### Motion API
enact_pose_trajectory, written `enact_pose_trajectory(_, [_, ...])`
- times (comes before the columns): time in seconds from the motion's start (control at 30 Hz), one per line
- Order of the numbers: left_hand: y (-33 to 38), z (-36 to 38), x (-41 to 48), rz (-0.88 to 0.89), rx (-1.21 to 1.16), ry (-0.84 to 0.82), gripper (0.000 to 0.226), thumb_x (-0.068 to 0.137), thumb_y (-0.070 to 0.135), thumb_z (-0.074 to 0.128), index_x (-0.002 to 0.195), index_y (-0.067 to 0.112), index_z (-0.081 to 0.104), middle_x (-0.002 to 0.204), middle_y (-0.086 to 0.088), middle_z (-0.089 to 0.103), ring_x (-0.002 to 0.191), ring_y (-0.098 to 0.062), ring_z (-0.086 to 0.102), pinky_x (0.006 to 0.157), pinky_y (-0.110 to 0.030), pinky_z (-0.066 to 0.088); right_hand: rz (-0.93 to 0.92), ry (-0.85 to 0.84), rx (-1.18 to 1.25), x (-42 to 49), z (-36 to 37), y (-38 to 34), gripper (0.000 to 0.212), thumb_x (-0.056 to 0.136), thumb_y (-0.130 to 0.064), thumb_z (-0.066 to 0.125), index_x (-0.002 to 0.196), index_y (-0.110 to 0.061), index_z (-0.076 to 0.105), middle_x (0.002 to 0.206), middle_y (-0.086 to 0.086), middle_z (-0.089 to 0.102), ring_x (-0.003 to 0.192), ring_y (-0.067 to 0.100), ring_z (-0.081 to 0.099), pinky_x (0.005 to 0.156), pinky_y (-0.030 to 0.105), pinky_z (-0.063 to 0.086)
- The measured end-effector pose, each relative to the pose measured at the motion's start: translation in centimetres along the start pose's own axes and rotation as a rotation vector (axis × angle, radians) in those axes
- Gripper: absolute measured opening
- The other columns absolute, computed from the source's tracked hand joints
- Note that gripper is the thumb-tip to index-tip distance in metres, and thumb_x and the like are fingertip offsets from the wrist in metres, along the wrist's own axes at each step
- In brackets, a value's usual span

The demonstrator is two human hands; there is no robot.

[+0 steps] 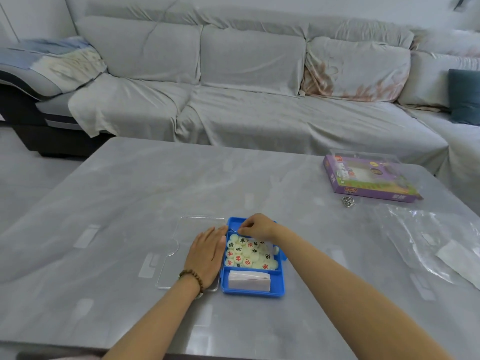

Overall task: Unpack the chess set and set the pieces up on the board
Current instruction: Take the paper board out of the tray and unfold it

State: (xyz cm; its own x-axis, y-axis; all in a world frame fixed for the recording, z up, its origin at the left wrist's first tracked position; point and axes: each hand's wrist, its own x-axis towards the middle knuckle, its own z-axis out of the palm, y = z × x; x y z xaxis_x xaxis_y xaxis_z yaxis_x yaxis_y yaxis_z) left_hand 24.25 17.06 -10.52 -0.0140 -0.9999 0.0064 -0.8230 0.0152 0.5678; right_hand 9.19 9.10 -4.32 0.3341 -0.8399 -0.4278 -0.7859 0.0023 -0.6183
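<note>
A blue plastic box [277, 292] lies open on the grey table, near the front middle. Its far compartment holds several round cream chess pieces [246, 253] marked with red or black characters. A folded white paper [248, 280] fills the near compartment. The clear lid [181, 237] lies flat to the box's left. My left hand [206, 253] rests flat, palm down, on the lid against the box's left wall. My right hand [257, 226] is over the box's far end, fingertips pinched on what looks like a thin clear bag edge; I cannot tell exactly what it grips.
A purple game box [368, 178] sits at the table's far right with a small metal wire puzzle [348, 201] in front of it. Crinkled clear plastic wrap [436, 240] lies at the right edge. A grey covered sofa [246, 87] stands behind the table.
</note>
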Motion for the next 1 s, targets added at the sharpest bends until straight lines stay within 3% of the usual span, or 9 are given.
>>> enact_pose_trajectory(0.13, [-0.1,0.0,0.0,0.014,-0.002,0.001,0.049,0.100,0.038,0.012,0.146,0.026,0.020,0.152,0.008,0.024,0.142,-0.008,0.012,0.112,-0.022,0.002,0.061,-0.012,0.011,0.8,-0.4,0.1,0.036,0.087,-0.028,0.063,0.102,0.004,0.067,0.107,0.022,0.067,0.089,0.027,0.065,0.066,0.023,0.045])
enact_pose_trajectory(0.23, [-0.2,-0.1,0.0,0.024,-0.027,-0.009,0.049,0.099,0.039,0.014,0.145,0.026,0.023,0.151,0.008,0.026,0.141,-0.008,0.014,0.113,-0.024,0.004,0.024,0.050,0.103,0.2,-0.6,0.7,0.023,0.084,-0.031,0.068,0.093,-0.011,0.072,0.092,0.011,0.069,0.073,0.010,0.058,0.062,0.018,0.046])
enact_pose_trajectory(0.37, [0.5,-1.0,1.1,0.049,-0.130,0.017,0.050,0.097,0.046,0.022,0.138,0.024,0.038,0.140,0.005,0.043,0.133,-0.012,0.031,0.109,-0.027,0.021,-0.042,0.131,0.261,-1.4,-2.1,2.3,0.020,0.083,-0.031,0.068,0.094,-0.016,0.073,0.089,-0.001,0.070,0.077,0.005,0.059,0.064,0.012,0.047])
enact_pose_trajectory(0.53, [5.6,-0.6,5.7,0.123,-0.200,0.002,0.042,0.097,0.039,0.037,0.135,0.023,0.043,0.138,0.006,0.043,0.131,-0.009,0.030,0.108,-0.024,0.024,-0.005,0.398,0.415,-4.1,-7.8,8.6,0.013,0.087,-0.024,0.064,0.089,-0.014,0.072,0.077,-0.001,0.067,0.064,0.008,0.055,0.054,0.010,0.043])
enact_pose_trajectory(0.73, [16.0,6.5,12.3,0.226,-0.207,-0.215,0.045,0.097,0.039,0.036,0.137,0.020,0.041,0.143,0.003,0.040,0.134,-0.015,0.030,0.110,-0.027,0.023,0.181,0.774,0.531,-6.7,-14.4,20.0,0.011,0.085,-0.016,0.067,0.085,-0.006,0.072,0.062,0.002,0.058,0.050,0.012,0.046,0.045,0.016,0.039])
enact_pose_trajectory(0.93, [23.1,13.7,17.1,0.351,-0.054,-0.289,0.048,0.100,0.036,0.027,0.142,0.015,0.031,0.147,-0.003,0.035,0.135,-0.018,0.029,0.110,-0.026,0.018,0.209,0.853,0.561,-3.5,-18.0,25.8,0.008,0.084,-0.012,0.067,0.077,-0.012,0.070,0.060,0.000,0.062,0.040,0.005,0.049,0.044,0.017,0.040])
enact_pose_trajectory(1.0, [24.0,15.3,18.2,0.376,-0.003,-0.278,0.048,0.100,0.037,0.023,0.144,0.018,0.025,0.149,0.000,0.030,0.137,-0.018,0.024,0.111,-0.029,0.013,0.191,0.915,0.514,-1.9,-18.4,26.6,0.016,0.086,-0.013,0.065,0.071,-0.018,0.069,0.060,-0.003,0.063,0.042,0.004,0.050,0.051,0.022,0.044])
